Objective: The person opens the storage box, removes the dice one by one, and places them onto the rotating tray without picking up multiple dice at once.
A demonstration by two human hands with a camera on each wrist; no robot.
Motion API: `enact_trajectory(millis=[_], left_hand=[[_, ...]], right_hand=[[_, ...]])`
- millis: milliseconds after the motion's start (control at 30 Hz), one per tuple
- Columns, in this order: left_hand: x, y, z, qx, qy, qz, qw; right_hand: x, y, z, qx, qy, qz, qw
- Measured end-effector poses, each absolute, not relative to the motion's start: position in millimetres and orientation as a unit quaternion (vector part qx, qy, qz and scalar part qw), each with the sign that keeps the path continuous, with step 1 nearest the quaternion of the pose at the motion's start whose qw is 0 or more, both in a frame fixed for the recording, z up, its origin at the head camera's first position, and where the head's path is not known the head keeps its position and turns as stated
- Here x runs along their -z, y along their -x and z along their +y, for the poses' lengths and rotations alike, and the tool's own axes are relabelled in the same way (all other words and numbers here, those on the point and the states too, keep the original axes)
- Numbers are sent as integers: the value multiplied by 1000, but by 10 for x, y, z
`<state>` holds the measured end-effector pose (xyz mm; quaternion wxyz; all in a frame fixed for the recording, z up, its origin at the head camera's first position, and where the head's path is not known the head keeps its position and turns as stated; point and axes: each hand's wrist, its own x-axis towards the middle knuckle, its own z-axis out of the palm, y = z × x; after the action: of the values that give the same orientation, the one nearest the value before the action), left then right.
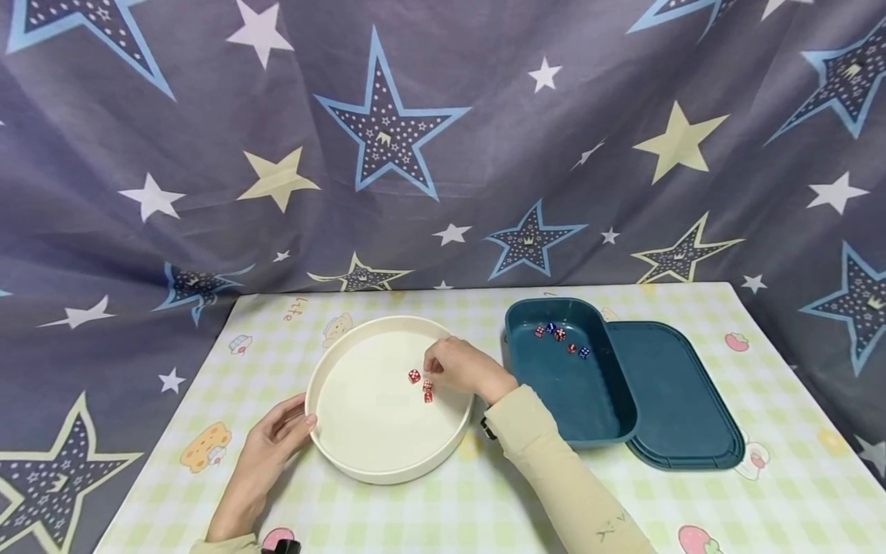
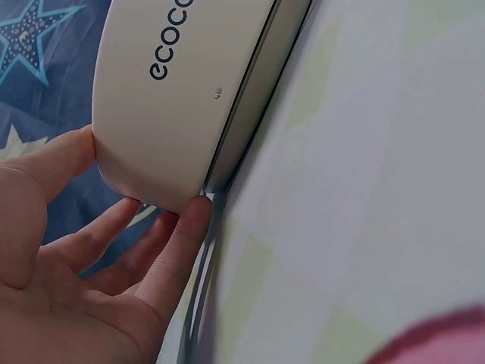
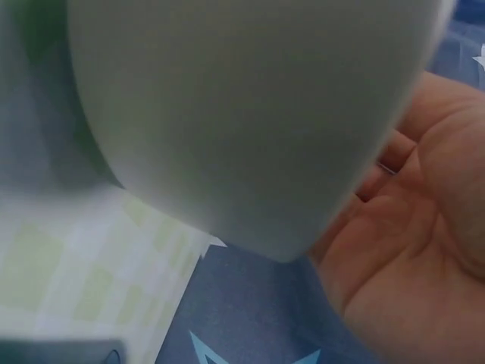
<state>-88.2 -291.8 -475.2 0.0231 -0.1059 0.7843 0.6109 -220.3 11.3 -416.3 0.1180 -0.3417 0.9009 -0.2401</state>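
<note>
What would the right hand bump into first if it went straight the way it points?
Probably the red dice in the cream tray, just by the right hand; whether they touch is unclear.

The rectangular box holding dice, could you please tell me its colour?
The box is dark teal, seen best in the head view.

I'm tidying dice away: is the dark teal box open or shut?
Open. The head view looks into the dark teal box, where red and blue dice lie; its matching lid is off, to its right.
</note>
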Motion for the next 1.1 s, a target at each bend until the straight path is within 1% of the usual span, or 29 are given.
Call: enact_trajectory(millis=[200, 500, 733, 933, 1100], left_hand=[[4758, 884, -2917, -611, 106, 784, 23], [4769, 875, -2919, -609, 108, 786, 16], [4773, 877, -2918, -608, 106, 787, 17], [4769, 880, -2919, -607, 108, 787, 16], [4774, 886, -2915, -617, 105, 780, 19]], right_hand=[[4074, 2202, 154, 230, 339, 905, 117], [3883, 2186, 294, 232, 354, 902, 89], [3778, 2180, 443, 228, 324, 914, 93], [3748, 2204, 598, 238, 303, 920, 77], [3719, 2229, 743, 247, 289, 921, 81]])
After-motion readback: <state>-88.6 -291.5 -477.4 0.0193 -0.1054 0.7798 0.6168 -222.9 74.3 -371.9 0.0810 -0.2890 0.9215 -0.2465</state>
